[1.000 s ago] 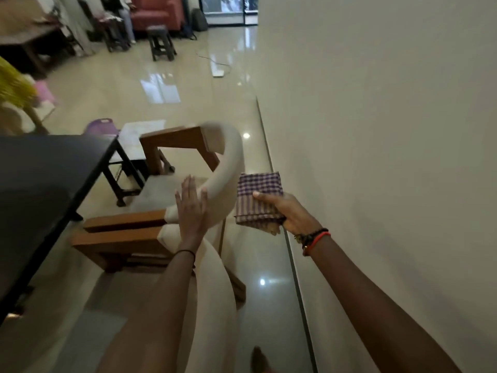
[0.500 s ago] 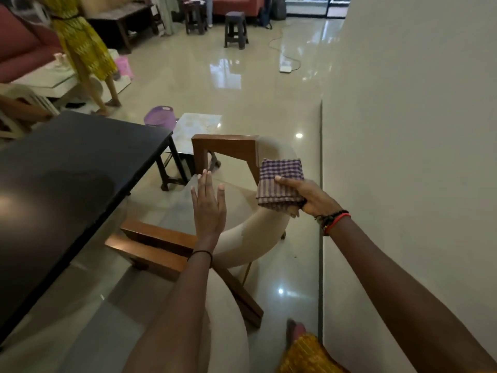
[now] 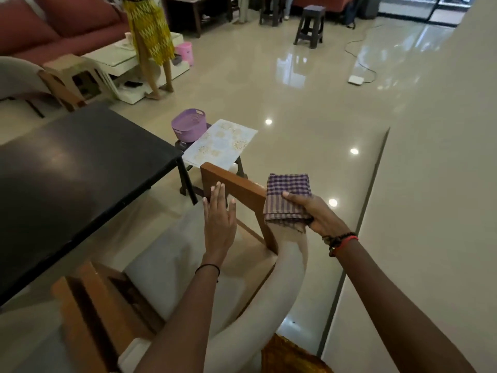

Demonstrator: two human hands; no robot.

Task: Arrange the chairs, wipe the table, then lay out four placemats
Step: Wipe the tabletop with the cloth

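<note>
A cream-cushioned wooden chair [image 3: 242,192] stands directly below me, beside the black table [image 3: 75,168] on my left. My left hand [image 3: 219,219] hovers flat over the chair seat, fingers straight, holding nothing. My right hand [image 3: 314,211] grips a folded purple checked cloth [image 3: 289,195] above the chair's wooden arm. A stack of pale patterned placemats [image 3: 220,142] lies on a low stool past the table's corner, next to a purple basket [image 3: 189,125]. Part of another chair [image 3: 24,79] shows at the far left.
A cream wall [image 3: 430,184] runs close along my right. A person in a yellow dress [image 3: 149,30] stands by a white coffee table [image 3: 115,57] and red sofa. Dark stools [image 3: 309,25] and a cable with a white box [image 3: 356,79] lie on the glossy floor beyond.
My view has swung left and back, bringing the table and room into sight. The chair has turned towards the table, and my left hand has come off its cushioned backrest.
</note>
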